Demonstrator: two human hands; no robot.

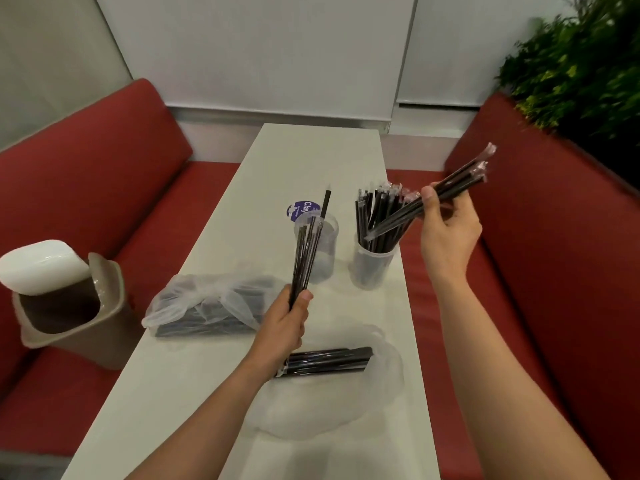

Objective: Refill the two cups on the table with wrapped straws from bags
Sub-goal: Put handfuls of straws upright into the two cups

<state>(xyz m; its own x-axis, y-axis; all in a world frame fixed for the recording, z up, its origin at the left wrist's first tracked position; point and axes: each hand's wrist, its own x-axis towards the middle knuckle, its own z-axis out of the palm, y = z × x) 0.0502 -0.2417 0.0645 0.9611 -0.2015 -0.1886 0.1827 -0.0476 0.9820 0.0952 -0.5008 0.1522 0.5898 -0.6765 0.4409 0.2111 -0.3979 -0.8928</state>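
The left clear plastic cup (pixel 327 259) holds one black wrapped straw (pixel 326 202); the right cup (pixel 372 271) stands packed. Nearer lie a crumpled clear bag (pixel 194 299) and a flat bag (pixel 381 382), seemingly open.

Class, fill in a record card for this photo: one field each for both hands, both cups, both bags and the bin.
Left hand: grips left bunch, upright
Right hand: grips right bunch, slanted, held higher
Left cup: clear, nearly empty, one straw standing
Right cup: packed with wrapped straws
Far bag: clear plastic, bagged straws inside
Near bag: opened flat, loose straws lying on it
Bin: on red bench, white lid tipped open
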